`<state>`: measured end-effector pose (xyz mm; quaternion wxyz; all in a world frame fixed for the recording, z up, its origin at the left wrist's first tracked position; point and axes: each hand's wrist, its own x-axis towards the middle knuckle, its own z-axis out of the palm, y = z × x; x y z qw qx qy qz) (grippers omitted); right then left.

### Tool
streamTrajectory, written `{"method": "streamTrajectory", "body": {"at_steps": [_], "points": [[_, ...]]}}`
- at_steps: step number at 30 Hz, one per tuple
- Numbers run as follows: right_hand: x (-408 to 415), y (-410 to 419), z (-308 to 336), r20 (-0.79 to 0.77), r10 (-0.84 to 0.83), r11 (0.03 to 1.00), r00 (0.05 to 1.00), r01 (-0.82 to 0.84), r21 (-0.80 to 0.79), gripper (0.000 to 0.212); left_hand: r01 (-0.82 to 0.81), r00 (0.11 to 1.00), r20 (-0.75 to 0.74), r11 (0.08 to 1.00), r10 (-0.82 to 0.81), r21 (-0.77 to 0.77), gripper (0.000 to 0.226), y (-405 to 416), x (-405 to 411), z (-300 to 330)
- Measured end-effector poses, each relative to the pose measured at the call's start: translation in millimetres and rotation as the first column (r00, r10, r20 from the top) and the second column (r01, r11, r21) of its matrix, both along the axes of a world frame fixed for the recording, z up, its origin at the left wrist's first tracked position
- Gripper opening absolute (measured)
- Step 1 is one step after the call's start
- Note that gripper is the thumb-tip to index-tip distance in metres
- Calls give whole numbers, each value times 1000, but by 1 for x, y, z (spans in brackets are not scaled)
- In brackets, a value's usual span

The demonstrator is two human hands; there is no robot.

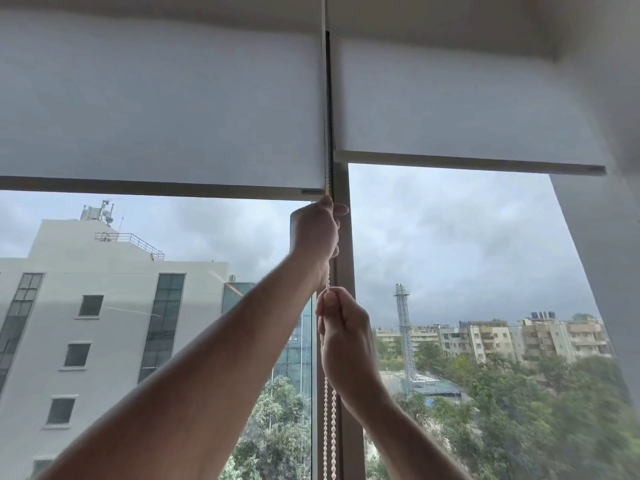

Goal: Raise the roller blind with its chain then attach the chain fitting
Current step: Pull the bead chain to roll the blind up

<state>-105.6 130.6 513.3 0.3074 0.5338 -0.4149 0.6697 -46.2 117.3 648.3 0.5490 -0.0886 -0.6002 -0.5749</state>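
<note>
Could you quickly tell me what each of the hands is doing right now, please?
Left hand: closed, gripping the bead chain high up.
Right hand: closed, gripping the same chain lower down.

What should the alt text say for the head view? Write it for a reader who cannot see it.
Two bare hands grip a white bead chain in front of a window frame, the left hand above the right hand. Above them hang two white roller blinds, the left blind lower than the right blind. Buildings, trees and grey sky show outside.

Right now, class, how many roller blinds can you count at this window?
2: the left blind hangs lower beside the bead chain; the right blind sits slightly higher. Others may lie outside the frame.
</note>
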Motion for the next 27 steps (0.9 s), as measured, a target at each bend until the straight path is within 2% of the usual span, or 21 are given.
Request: {"method": "streamTrajectory", "body": {"at_steps": [2,4,6,8,12,16,18,22,27], "points": [[-6,1,-7,-29,-21,999,999,22,30,38,-143,989,-31,989,142,-48,43,0,-4,-9],[-17,5,-12,-65,-10,992,998,18,128,38,-268,961,-93,960,260,-85,44,0,-6,-21],[-26,11,-13,-27,103,958,994,-92,271,34,-373,922,-150,921,356,-109,46,-5,-7,-33],[-33,20,-3,54,209,921,976,-215,324,37,-419,898,-208,899,389,-126,46,-9,-11,-44],[-32,33,42,238,273,914,932,-328,238,59,-340,930,-186,935,318,-101,42,-5,-18,-65],[-11,42,94,292,402,890,868,-446,99,48,-378,911,-245,910,333,-169,41,-3,-23,-88],[2,44,119,326,451,863,831,-499,78,42,-391,907,-244,902,344,-183,37,-3,-26,-103],[17,35,141,380,409,880,830,-469,75,29,-379,910,-254,905,327,-195,39,-4,-27,-122],[17,18,133,224,184,982,957,-189,3,43,-315,937,-236,917,259,-245,41,-18,-28,-128]]}}
